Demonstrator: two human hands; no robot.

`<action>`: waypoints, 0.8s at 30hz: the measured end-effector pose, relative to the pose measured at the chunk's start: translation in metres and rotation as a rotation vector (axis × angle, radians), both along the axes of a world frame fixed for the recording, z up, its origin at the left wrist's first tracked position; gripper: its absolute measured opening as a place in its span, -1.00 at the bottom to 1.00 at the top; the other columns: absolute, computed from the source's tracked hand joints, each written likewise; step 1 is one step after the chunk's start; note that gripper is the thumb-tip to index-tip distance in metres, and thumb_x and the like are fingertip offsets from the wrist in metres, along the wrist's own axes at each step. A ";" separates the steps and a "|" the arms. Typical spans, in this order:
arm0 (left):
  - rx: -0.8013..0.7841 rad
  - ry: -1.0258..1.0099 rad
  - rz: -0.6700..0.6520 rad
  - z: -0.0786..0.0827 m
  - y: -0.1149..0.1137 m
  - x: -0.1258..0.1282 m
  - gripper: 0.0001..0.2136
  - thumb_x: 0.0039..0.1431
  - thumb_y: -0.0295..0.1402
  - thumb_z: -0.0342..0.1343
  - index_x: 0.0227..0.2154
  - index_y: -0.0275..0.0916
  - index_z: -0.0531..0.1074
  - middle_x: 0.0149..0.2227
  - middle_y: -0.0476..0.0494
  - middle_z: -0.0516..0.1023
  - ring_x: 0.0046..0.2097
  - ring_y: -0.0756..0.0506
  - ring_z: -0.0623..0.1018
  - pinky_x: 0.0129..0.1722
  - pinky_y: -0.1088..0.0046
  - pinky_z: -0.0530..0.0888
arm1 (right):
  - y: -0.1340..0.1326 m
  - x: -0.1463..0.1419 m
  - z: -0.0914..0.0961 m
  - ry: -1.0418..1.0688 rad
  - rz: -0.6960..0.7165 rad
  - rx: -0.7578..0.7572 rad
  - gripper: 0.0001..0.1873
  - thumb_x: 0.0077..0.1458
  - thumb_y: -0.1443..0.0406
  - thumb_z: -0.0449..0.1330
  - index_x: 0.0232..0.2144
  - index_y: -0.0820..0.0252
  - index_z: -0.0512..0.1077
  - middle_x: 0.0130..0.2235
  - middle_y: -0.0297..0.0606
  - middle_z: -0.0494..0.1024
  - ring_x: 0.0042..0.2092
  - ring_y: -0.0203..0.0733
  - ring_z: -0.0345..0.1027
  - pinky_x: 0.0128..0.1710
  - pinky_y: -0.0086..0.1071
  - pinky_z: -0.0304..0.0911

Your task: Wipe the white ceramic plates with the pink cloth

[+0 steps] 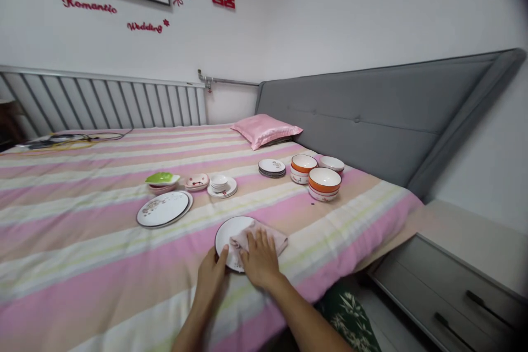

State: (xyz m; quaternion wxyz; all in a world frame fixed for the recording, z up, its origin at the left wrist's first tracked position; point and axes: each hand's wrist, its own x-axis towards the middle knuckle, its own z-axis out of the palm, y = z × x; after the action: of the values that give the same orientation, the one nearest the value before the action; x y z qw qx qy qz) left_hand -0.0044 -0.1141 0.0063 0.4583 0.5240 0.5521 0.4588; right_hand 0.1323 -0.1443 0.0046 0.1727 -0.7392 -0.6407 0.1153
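A white plate [235, 231] with a dark rim and a floral print lies near the front edge of the bed. My left hand [212, 269] grips its left edge, thumb on top and the other fingers mostly hidden at or below the rim. Over the right part of the plate spreads a pale pink cloth [278, 237]. My right hand [260, 258] presses on that cloth from above, fingers stretched out and a little apart. The cloth reaches past the plate's right rim onto the bedspread.
On the striped bedspread [103, 275] stand larger plates [163, 210], small dishes [197, 180], a green dish [162, 177], little stacked bowls [218, 182], stacked plates [272, 166] and orange-and-white bowls [325, 180]. Behind are a pink pillow [267, 129] and grey headboard [350, 104]. A nightstand [445, 297] stands right.
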 end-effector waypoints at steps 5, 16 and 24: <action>0.392 0.536 0.093 -0.011 -0.024 -0.011 -0.49 0.06 -0.21 0.00 0.05 -0.39 0.23 0.04 -0.43 0.39 0.07 -0.29 0.39 0.05 0.09 0.29 | 0.014 0.002 0.003 -0.024 0.109 -0.062 -0.27 0.17 -0.02 -0.21 0.26 0.29 -0.10 0.31 0.00 -0.17 0.31 0.05 -0.43 0.23 -0.04 -0.46; 0.477 1.071 0.066 -0.021 -0.034 0.002 -0.55 0.18 -0.36 -0.16 0.07 -0.55 0.25 0.11 -0.48 0.33 0.20 -0.27 0.23 0.17 0.12 0.12 | 0.041 0.008 0.008 -0.004 0.607 -0.114 -0.38 0.19 0.12 -0.14 0.25 0.19 -0.07 0.32 -0.19 -0.18 0.32 0.02 -0.40 0.23 -0.04 -0.39; 0.451 1.177 0.060 -0.020 -0.042 0.004 -0.54 0.17 -0.42 -0.18 0.09 -0.58 0.22 0.14 -0.44 0.30 0.19 -0.26 0.25 0.18 0.18 0.12 | 0.013 0.027 0.017 -0.015 0.855 -0.175 -0.45 0.22 0.18 -0.17 0.24 0.15 -0.02 0.29 -0.30 -0.05 0.31 -0.15 -0.26 0.26 -0.25 -0.31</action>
State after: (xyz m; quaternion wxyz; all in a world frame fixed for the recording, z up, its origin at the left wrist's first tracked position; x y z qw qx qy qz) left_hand -0.0002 -0.1559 -0.0133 -0.0570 0.7566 0.6161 0.2114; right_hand 0.1590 -0.1309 0.0217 0.0414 -0.4204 -0.8780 0.2251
